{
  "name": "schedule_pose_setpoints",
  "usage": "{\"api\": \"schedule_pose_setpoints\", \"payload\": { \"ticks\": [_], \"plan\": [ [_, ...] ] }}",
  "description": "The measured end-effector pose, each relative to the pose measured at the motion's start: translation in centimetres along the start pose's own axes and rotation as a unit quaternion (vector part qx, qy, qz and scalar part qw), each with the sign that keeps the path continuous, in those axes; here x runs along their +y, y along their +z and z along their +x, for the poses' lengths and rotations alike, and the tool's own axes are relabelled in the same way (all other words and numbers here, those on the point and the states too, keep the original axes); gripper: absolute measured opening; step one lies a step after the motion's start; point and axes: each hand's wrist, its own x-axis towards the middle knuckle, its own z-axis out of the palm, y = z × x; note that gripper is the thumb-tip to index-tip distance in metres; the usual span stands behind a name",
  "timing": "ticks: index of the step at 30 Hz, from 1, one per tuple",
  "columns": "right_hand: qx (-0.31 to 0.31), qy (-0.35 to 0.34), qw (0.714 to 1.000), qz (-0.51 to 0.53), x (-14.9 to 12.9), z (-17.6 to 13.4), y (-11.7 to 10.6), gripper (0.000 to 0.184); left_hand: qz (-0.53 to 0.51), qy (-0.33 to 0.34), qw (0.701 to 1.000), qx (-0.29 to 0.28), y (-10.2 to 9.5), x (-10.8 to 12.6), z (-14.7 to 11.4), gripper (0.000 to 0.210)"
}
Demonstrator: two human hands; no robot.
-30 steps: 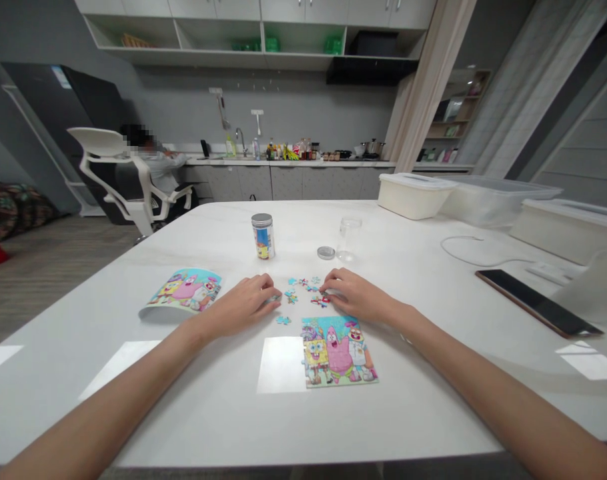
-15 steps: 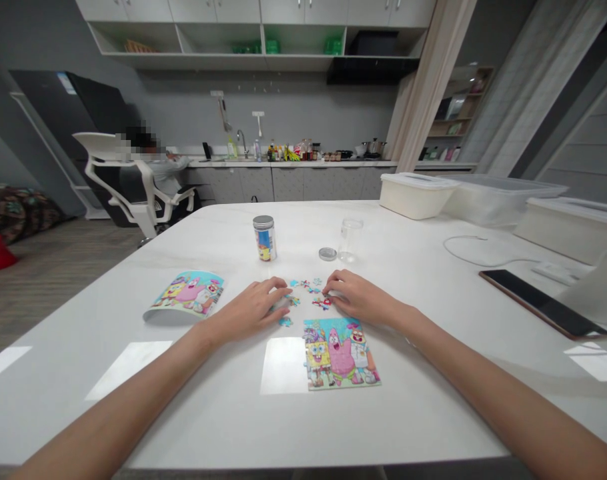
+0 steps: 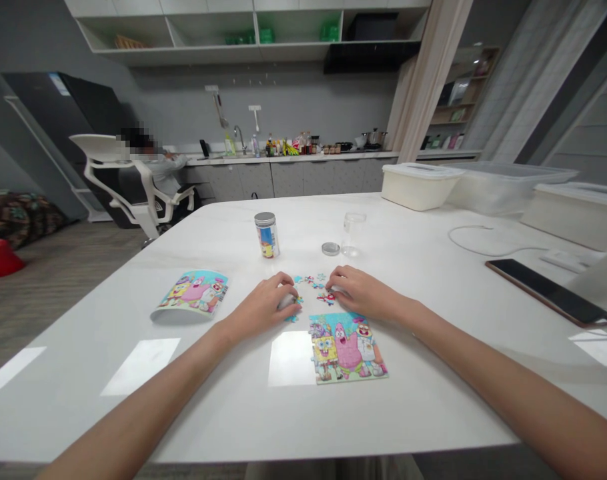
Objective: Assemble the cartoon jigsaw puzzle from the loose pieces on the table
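Small loose puzzle pieces [image 3: 327, 298], blue and red, lie on the white table between my two hands. My left hand [image 3: 266, 303] rests at their left side, fingers arched and apart from the thumb, a few pieces by the fingertips. Across from it, my right hand [image 3: 361, 293] has bent fingers at the right edge of the pieces, with a gap showing under them and no held piece visible. Just below sits a mostly joined cartoon puzzle [image 3: 348, 350], its left edge uneven. A curled picture sheet [image 3: 193, 293] with the same cartoon lies left of my left hand.
Beyond the pieces stand a metal-lidded jar [image 3: 267, 237], a loose lid [image 3: 330, 249] and a clear jar [image 3: 353, 235]. On the right are a tablet-like device [image 3: 551, 290], a white cable [image 3: 471, 248] and storage boxes [image 3: 418, 187]. A person sits in a white chair [image 3: 143, 180] behind.
The camera view has shifted slightly. My left hand has come a little closer to the pieces, its fingers now more curled. My right hand stays at the right side of the pieces.
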Motion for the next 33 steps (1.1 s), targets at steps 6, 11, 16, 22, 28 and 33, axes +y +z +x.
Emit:
{"api": "schedule_pose_setpoints", "payload": {
  "ticks": [6, 11, 16, 22, 28, 33],
  "plan": [
    [0.002, 0.007, 1.0, 0.007, 0.0, 0.0, 0.0, 0.023, -0.1, -0.003, 0.995, 0.013, 0.6, 0.0, 0.5, 0.013],
    [-0.005, 0.007, 1.0, 0.014, 0.0, -0.1, 0.1, 0.024, -0.105, 0.032, 0.994, 0.016, 0.2, 0.6, 0.3, 0.01],
    [-0.007, 0.001, 1.0, 0.018, 0.0, -0.1, 0.0, 0.024, -0.152, 0.028, 0.988, 0.007, -0.7, 1.9, -0.3, 0.011],
    [0.001, -0.001, 0.999, 0.034, 0.5, -0.3, 0.0, 0.023, -0.275, -0.024, 0.96, -0.048, -1.3, 3.1, -0.9, 0.012],
    [0.002, 0.002, 0.999, 0.037, 0.7, -0.3, 0.1, 0.023, -0.325, -0.058, 0.938, -0.108, -1.6, 3.6, -1.1, 0.009],
    [0.0, 0.007, 0.999, 0.034, 0.6, -0.3, 0.0, 0.024, -0.333, -0.094, 0.929, -0.128, -1.6, 4.0, -1.3, 0.01]
  ]
}}
